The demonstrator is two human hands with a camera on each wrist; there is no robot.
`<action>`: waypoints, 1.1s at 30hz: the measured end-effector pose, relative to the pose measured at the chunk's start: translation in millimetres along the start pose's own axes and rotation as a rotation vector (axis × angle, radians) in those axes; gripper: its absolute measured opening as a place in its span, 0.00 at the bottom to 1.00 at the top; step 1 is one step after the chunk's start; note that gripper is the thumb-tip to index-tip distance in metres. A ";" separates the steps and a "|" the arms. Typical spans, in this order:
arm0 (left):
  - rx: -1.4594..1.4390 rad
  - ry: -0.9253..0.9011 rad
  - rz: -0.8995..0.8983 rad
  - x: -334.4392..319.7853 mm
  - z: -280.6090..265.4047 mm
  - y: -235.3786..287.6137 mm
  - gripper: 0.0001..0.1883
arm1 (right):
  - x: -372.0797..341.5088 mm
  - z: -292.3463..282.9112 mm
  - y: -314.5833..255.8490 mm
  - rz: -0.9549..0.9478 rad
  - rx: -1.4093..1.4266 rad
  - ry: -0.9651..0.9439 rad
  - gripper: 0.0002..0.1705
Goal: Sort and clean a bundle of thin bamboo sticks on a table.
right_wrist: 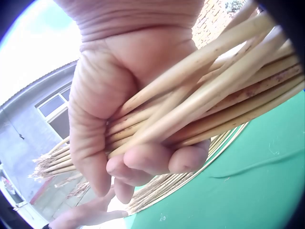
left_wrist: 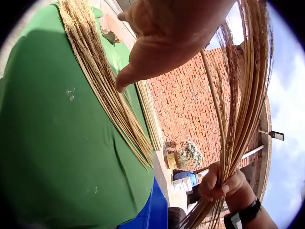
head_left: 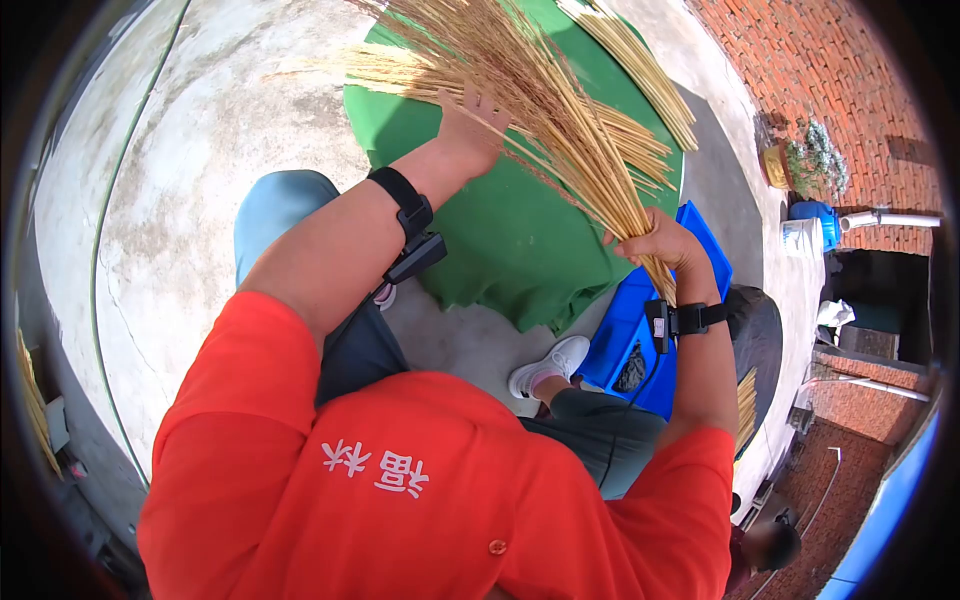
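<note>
Red shirt (head_left: 450, 530), black wrist straps (head_left: 702, 318)

Stalks (head_left: 622, 200) straw-yellow, seed heads (head_left: 480, 45) brown; cloth (head_left: 475, 235) green; shirt (head_left: 420, 540) red, lettering (head_left: 402, 472) white.

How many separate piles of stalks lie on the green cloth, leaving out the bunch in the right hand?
2. In the head view, one feathery pile passes beneath the held bunch; the paler pile lies toward the upper right. The bunch may hide more.

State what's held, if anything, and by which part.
The right hand grips a bundle of thin tan stalks near their bare ends, opposite the feathery brown heads.
</note>
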State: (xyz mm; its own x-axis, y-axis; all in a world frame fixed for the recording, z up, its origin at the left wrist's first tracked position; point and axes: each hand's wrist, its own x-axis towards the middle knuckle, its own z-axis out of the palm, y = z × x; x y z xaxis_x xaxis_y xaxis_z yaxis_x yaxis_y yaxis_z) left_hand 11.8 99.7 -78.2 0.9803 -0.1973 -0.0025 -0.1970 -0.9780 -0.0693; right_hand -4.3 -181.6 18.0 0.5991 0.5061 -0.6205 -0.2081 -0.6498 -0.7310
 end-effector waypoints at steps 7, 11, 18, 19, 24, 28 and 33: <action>-0.569 0.670 0.207 16.5 -11.8 4.3 0.31 | -32.6 9.2 6.6 0.044 0.082 0.027 0.17; -0.500 0.833 0.038 20.0 -8.4 -8.3 0.24 | -42.1 13.7 -1.4 0.039 0.012 0.061 0.17; -1.377 0.251 -0.345 22.1 -30.1 -20.7 0.51 | -39.7 -24.9 9.6 -0.285 0.106 0.596 0.12; -1.315 0.189 -0.250 19.9 -30.5 -9.5 0.50 | -41.3 -28.3 1.2 -0.380 0.146 0.721 0.11; -1.461 0.033 0.100 5.6 -58.9 23.2 0.47 | -50.9 -29.3 -70.8 -0.800 0.331 0.932 0.08; -1.473 0.117 0.535 1.7 -78.9 58.7 0.47 | -54.5 -25.9 -108.6 -0.973 0.429 1.001 0.08; -1.498 0.061 0.756 -3.4 -102.0 86.5 0.47 | -41.9 -14.1 -111.9 -1.080 0.510 1.057 0.10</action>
State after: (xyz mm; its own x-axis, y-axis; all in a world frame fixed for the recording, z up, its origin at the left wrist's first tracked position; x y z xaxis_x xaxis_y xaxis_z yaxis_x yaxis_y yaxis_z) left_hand -9.7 8.8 17.6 0.6719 -0.5882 0.4501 -0.4633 0.1404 0.8750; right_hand 4.7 -138.1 129.8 0.8277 -0.1613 0.5375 0.5552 0.0966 -0.8261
